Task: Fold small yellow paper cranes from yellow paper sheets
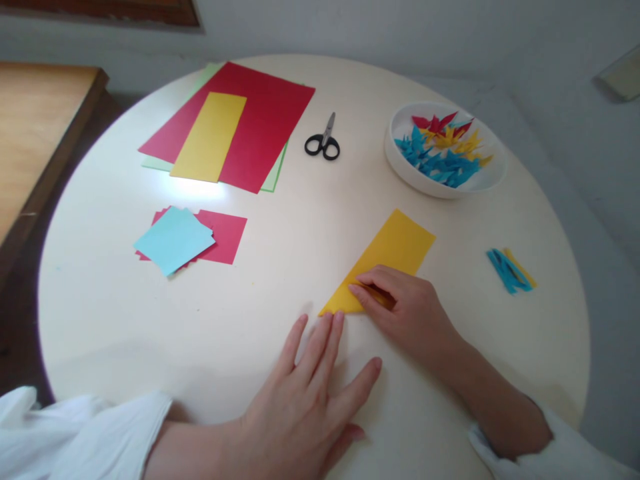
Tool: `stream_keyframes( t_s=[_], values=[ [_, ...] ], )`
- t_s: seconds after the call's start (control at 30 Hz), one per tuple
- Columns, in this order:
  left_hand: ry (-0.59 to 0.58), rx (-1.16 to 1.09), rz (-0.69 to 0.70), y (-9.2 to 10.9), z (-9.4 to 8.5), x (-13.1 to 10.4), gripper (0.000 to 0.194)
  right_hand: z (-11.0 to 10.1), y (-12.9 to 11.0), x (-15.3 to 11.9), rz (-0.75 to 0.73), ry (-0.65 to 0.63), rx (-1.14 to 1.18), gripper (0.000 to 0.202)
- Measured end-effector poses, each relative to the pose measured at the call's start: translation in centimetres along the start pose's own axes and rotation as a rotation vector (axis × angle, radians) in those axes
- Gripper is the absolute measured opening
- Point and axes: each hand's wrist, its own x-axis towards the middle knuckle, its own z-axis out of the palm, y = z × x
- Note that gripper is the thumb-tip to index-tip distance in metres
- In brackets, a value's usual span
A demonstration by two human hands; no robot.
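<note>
A sheet of yellow paper (395,243) lies at a slant on the white table in front of me, with a diagonal edge running down to a point at its lower left. My left hand (305,393) is spread flat, two fingertips touching the paper's lower edge near that point. Over the lower part of the sheet, my right hand (407,307) has thumb and index finger drawn together on the paper. The palm and curled fingers hide the sheet's lower right part.
Black-handled scissors (325,140) lie beyond the sheet. A white bowl (400,163) holds several folded paper cranes. Large red paper (273,107) with a yellow strip (210,137) lies back left, near stacked light-blue squares (175,240). Blue and yellow strips (510,270) sit right.
</note>
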Motion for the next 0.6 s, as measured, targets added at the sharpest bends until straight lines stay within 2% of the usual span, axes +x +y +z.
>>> stream_keyframes(
  t_s=[0.6],
  values=[
    [-0.039, -0.029, -0.009, -0.21, -0.32, 0.00, 0.058, 0.03, 0.11, -0.02, -0.006, 0.003, -0.011, 0.013]
  ],
)
